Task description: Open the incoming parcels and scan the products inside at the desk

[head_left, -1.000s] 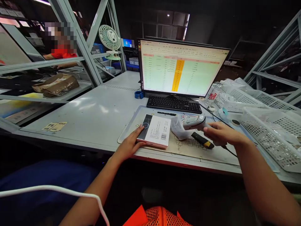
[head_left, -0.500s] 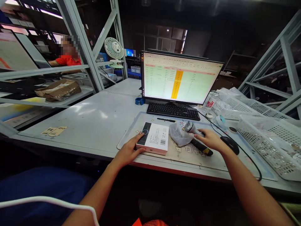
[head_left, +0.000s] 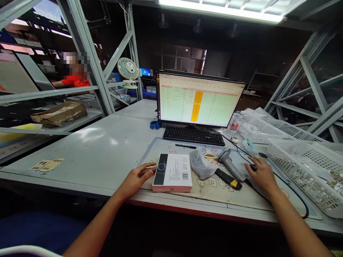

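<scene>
My left hand [head_left: 135, 181] rests at the left side of a white and black box [head_left: 175, 171], fingers apart and curved. Its fingertips are close to the box edge; whether they touch it I cannot tell. The box lies flat, with printed text and a barcode on top. My right hand [head_left: 261, 175] is over a black computer mouse [head_left: 253, 167], mostly hiding it. Just left of that hand lies a grey barcode scanner [head_left: 232, 166]. Beside it are a black and yellow utility knife [head_left: 227, 179] and a crumpled clear plastic bag [head_left: 203, 163].
A monitor [head_left: 199, 100] showing a spreadsheet stands behind a black keyboard [head_left: 193, 135] and a pen [head_left: 185, 146]. White plastic baskets [head_left: 300, 167] line the right side. Blue tape [head_left: 154, 125] and paper labels [head_left: 48, 165] lie leftward. A person in red [head_left: 76, 81] sits beyond the rack.
My right hand has let go of the barcode scanner and moved right onto the mouse. My left hand has drawn off the box to its left side. The view has tilted up.
</scene>
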The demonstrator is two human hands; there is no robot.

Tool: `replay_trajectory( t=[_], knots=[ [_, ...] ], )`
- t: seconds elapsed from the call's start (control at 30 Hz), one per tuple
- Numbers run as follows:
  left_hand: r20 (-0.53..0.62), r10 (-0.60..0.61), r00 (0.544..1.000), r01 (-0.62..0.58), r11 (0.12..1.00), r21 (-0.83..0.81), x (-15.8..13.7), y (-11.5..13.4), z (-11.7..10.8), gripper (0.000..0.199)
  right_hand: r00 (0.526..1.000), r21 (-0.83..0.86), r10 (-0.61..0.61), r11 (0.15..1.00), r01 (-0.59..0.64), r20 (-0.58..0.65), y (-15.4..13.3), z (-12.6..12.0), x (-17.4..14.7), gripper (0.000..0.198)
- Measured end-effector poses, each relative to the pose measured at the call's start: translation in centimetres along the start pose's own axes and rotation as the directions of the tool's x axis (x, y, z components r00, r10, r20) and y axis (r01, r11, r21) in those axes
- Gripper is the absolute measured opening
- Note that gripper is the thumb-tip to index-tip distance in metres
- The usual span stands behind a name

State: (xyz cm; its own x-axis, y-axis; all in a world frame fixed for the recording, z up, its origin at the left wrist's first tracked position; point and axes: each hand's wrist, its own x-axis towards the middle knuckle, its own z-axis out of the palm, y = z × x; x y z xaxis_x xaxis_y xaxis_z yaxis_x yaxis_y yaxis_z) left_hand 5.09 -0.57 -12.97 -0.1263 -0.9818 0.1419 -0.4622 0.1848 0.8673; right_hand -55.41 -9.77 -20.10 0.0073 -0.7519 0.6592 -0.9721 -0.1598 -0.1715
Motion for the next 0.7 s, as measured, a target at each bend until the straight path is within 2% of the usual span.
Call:
replay_trajectory(
  t=[0.07, 0.13, 0.23, 0.3, 0.43, 0.57, 0.63, 0.7],
  knots=[
    [0.039, -0.066, 0.997, 0.066, 0.998, -0.013, 2.3, 0.6, -0.9, 0.075, 1.000, -0.041, 0.021, 0.999, -0.021, -0.008, 2.2, 0.5, -0.7, 0.058],
    [0.030, -0.079, 0.996, 0.078, 0.996, 0.036, 5.5, 1.1, -1.5, 0.072, 0.999, -0.025, 0.045, 0.999, -0.045, -0.006, 3.5, 1.2, -1.5, 0.060],
    [-0.067, 0.038, 0.997, -0.021, 0.971, 0.237, 11.3, 1.8, -1.2, 0.059, 0.998, 0.044, 0.056, 0.998, -0.055, -0.018, 4.5, 1.9, -2.3, 0.060],
    [-0.116, 0.150, 0.982, -0.092, 0.911, 0.401, 15.2, 2.0, -0.4, 0.053, 0.997, 0.057, 0.070, 0.996, -0.068, -0.023, 4.8, 2.1, -2.7, 0.059],
    [-0.169, 0.208, 0.964, -0.094, 0.853, 0.513, 21.2, 1.6, 1.8, 0.060, 0.990, 0.029, 0.140, 0.990, -0.140, -0.013, 5.4, 2.2, -3.3, 0.059],
    [-0.212, 0.188, 0.959, -0.037, 0.824, 0.565, 24.5, 0.0, 3.3, 0.087, 0.977, 0.004, 0.213, 0.977, -0.213, 0.017, 6.0, 2.3, -3.7, 0.062],
    [-0.218, 0.174, 0.960, -0.016, 0.816, 0.578, 25.3, -1.0, 3.8, 0.088, 0.974, 0.015, 0.222, 0.975, -0.223, 0.045, 6.8, 2.6, -3.8, 0.063],
    [-0.204, 0.166, 0.965, -0.014, 0.807, 0.591, 25.7, -2.1, 4.1, 0.080, 0.976, 0.030, 0.210, 0.977, -0.212, 0.053, 7.8, 3.0, -3.8, 0.064]
  ],
)
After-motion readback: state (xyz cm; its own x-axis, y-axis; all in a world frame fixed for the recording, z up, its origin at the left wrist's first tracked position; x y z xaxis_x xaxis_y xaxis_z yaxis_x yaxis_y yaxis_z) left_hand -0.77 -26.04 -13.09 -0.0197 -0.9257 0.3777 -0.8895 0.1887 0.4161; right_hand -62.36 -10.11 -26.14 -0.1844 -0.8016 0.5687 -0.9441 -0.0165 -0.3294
